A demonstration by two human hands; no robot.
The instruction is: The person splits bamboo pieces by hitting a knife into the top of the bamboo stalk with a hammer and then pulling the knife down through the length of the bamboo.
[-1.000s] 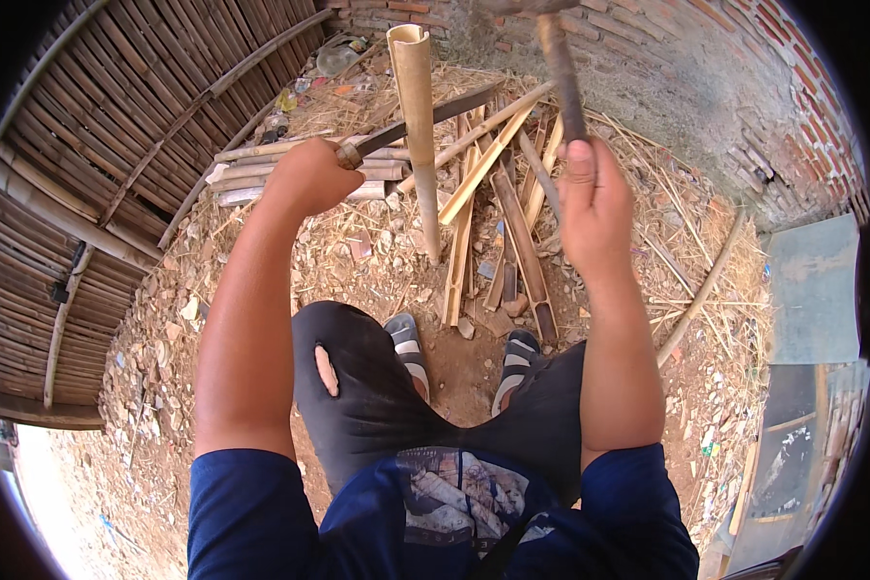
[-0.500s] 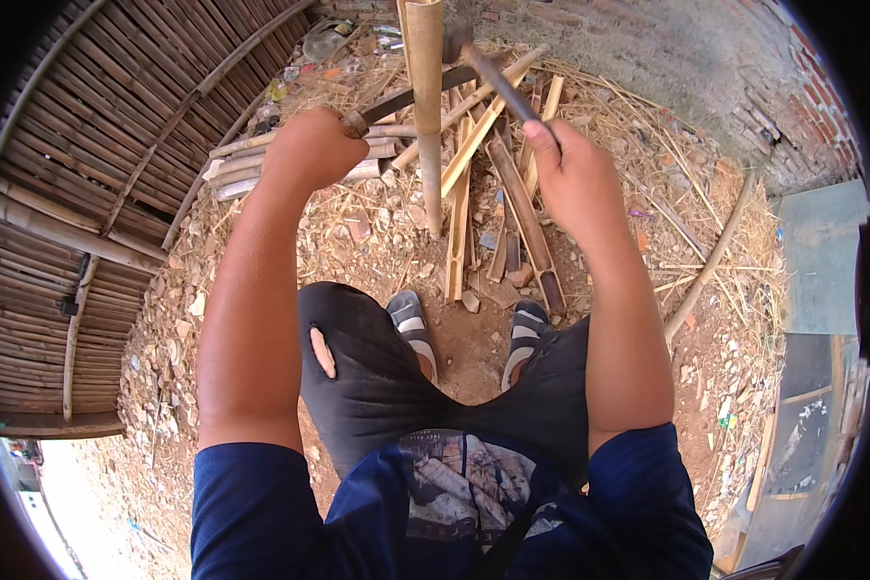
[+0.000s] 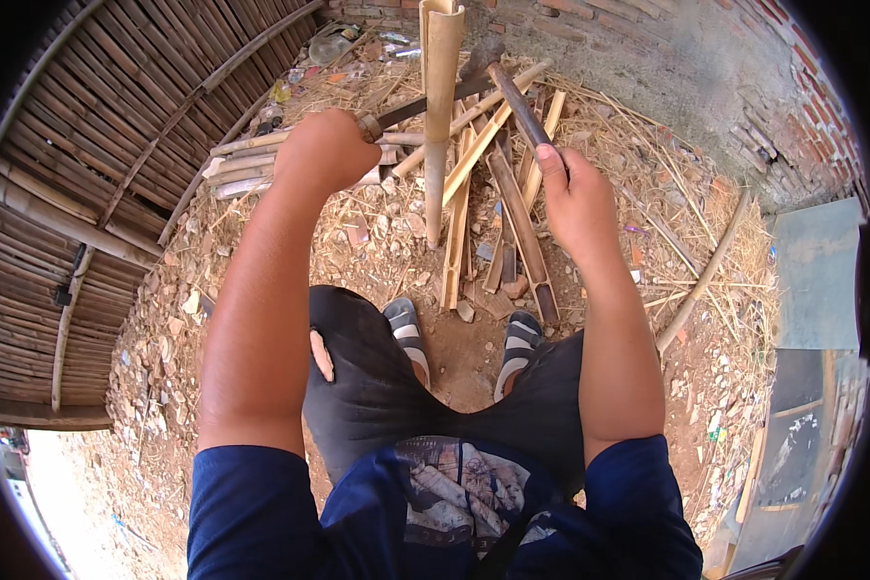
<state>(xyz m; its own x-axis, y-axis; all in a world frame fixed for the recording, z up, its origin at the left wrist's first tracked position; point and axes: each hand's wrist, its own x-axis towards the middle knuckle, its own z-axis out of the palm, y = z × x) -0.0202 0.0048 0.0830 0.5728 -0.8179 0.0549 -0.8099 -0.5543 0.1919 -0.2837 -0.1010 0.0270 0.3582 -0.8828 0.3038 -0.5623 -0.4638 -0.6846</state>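
My left hand (image 3: 327, 153) is closed around the handle of a machete (image 3: 404, 113). Its dark blade reaches to the right and crosses an upright bamboo pole (image 3: 438, 135). That pole is split at the top, and its lower end stands on the ground beyond my feet. In my right hand (image 3: 580, 198) is the dark handle of a hammer (image 3: 520, 101). The hammer's head is at or just above the blade's far end, right of the pole; whether they touch I cannot tell.
Split bamboo lengths (image 3: 522, 232) lie beyond my feet. Uncut bamboo poles (image 3: 246, 166) are stacked to the left. A slatted bamboo wall (image 3: 116, 126) rises at left, a brick wall (image 3: 686, 87) at the back right. Stones and dry straw (image 3: 735, 261) litter the ground.
The hammer head, blurred before, now shows sharply near the blade's end. My right hand is slightly lower in view. The pole's top and the machete appear a little farther right.
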